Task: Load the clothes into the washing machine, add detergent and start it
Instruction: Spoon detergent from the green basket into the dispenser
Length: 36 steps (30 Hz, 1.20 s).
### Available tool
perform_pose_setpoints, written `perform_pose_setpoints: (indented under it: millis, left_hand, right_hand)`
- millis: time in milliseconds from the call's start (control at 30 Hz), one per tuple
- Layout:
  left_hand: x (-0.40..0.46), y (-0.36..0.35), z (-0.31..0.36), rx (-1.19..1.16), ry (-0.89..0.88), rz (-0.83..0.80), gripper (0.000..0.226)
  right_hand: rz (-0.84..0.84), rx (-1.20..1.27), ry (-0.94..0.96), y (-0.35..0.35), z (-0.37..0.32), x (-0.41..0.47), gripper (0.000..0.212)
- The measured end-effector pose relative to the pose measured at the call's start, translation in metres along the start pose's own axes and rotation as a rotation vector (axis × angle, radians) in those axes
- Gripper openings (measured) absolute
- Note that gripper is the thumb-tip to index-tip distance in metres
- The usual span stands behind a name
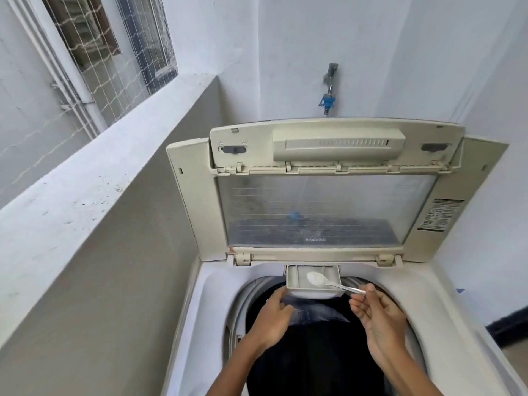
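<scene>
A white top-load washing machine (200,304) stands below me with its folding lid (328,212) raised. Dark clothes (314,352) and a blue checked garment (311,310) fill the drum. A small grey detergent drawer (293,278) is pulled out at the back rim of the opening. My left hand (273,318) holds the drawer's front left corner from below. My right hand (377,318) pinches the handle of a metal spoon (317,279). The spoon's bowl carries white powder and hovers over the drawer.
A grey concrete parapet wall (85,210) runs close along the machine's left side, with a netted window (114,52) above it. A tap with a blue hose connector (328,101) sits on the white wall behind the lid. A white wall (485,81) is on the right.
</scene>
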<state>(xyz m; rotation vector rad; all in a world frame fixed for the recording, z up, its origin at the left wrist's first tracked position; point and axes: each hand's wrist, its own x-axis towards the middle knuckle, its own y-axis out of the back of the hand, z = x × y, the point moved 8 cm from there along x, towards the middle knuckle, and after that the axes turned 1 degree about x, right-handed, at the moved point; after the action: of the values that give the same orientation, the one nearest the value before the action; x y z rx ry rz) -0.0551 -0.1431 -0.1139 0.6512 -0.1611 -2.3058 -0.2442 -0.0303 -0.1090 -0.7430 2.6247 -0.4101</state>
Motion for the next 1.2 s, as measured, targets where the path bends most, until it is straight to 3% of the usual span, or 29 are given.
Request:
perform_pose_setpoints:
  millis: [100,267,433,767,967,1133,1200]
  left_hand:
    - [0.006,0.000,-0.008,-0.031,0.026,0.019,0.052]
    - [0.010,0.001,-0.016,-0.075,0.039,0.042,0.052]
    - [0.011,0.000,-0.017,-0.098,0.017,0.065,0.051]
    - [0.011,0.000,-0.018,-0.101,0.005,0.097,0.049]
    - [0.011,0.001,-0.021,-0.090,0.015,0.108,0.050]
    - [0.012,0.001,-0.022,-0.083,0.027,0.111,0.051]
    - [0.011,0.001,-0.021,-0.079,0.026,0.107,0.051]
  right_hand:
    - [0.023,-0.005,-0.030,-0.001,0.012,0.006,0.013]
    - [0.010,-0.018,-0.034,-0.009,0.020,0.009,0.027]
    - [0.022,-0.035,-0.053,-0.004,0.027,0.011,0.057]
    - [-0.044,-0.070,-0.035,-0.007,0.026,0.015,0.050]
    - [-0.080,-0.049,-0.035,-0.005,0.025,0.014,0.031]
    - [-0.056,-0.044,-0.028,-0.003,0.023,0.013,0.050]
    - [-0.037,-0.029,-0.025,0.000,0.022,0.012,0.042]
